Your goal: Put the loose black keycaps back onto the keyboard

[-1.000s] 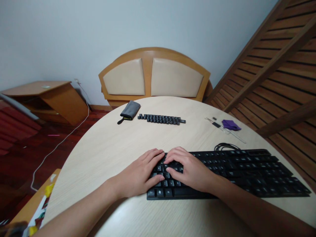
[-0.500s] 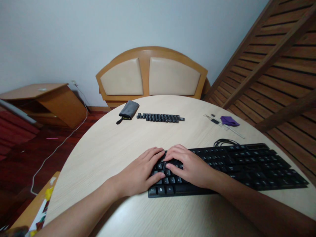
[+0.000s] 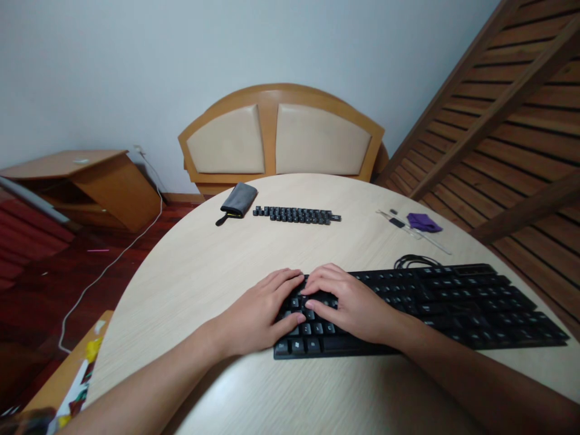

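Observation:
A black keyboard [image 3: 453,335] lies on the round table's near side, slightly askew. My left hand [image 3: 258,311] rests over its left end. The fingers stretch along the far left corner and the thumb lies on the keys, apart from the fingers. Right beside it, my right hand [image 3: 353,308] bends over the left-hand keys. Its thumb and forefinger come close together on the key area; what is between them is too small and shaded to make out. Farther back, several loose black keycaps [image 3: 301,215] stand in rows. The hands cover part of the keyboard.
A grey folded pouch [image 3: 240,199] lies at the far left of the table [image 3: 190,272]. A purple cloth [image 3: 423,222] sits at the far right beside thin slender tools [image 3: 430,240]. The keyboard's coiled cable [image 3: 414,260] lies behind it. A padded chair back [image 3: 270,133] stands beyond.
Both hands stay almost where they were on the keyboard, with only tiny finger movement. The whole view has shifted slightly.

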Available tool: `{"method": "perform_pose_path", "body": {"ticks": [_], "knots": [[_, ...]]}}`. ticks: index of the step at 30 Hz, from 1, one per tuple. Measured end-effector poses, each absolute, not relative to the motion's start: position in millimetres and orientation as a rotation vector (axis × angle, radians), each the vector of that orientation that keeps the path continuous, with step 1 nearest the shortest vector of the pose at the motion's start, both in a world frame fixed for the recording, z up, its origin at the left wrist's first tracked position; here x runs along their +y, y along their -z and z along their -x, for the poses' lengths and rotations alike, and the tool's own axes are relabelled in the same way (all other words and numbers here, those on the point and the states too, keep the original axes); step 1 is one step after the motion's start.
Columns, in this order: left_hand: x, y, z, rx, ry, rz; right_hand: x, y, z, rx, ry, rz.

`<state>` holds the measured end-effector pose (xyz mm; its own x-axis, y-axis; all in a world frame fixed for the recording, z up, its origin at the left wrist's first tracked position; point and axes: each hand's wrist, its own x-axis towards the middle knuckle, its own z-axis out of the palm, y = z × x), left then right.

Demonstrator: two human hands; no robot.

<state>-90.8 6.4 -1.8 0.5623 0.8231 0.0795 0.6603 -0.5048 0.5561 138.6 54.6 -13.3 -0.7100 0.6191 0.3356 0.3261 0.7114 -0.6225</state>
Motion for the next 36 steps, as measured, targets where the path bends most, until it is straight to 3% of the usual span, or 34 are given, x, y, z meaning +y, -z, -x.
{"method": "perform_pose_path", "body": {"ticks": [13,36], "knots": [[6.4,21.4,80.5,1.317,-0.834,-2.034,54.9,11.2,-138.3,-2.397,-0.716,0.691],[6.9,17.2,79.4,1.287,-0.824,-2.005,56.1,14.5,-137.4,-2.332,-0.711,0.662]]}}
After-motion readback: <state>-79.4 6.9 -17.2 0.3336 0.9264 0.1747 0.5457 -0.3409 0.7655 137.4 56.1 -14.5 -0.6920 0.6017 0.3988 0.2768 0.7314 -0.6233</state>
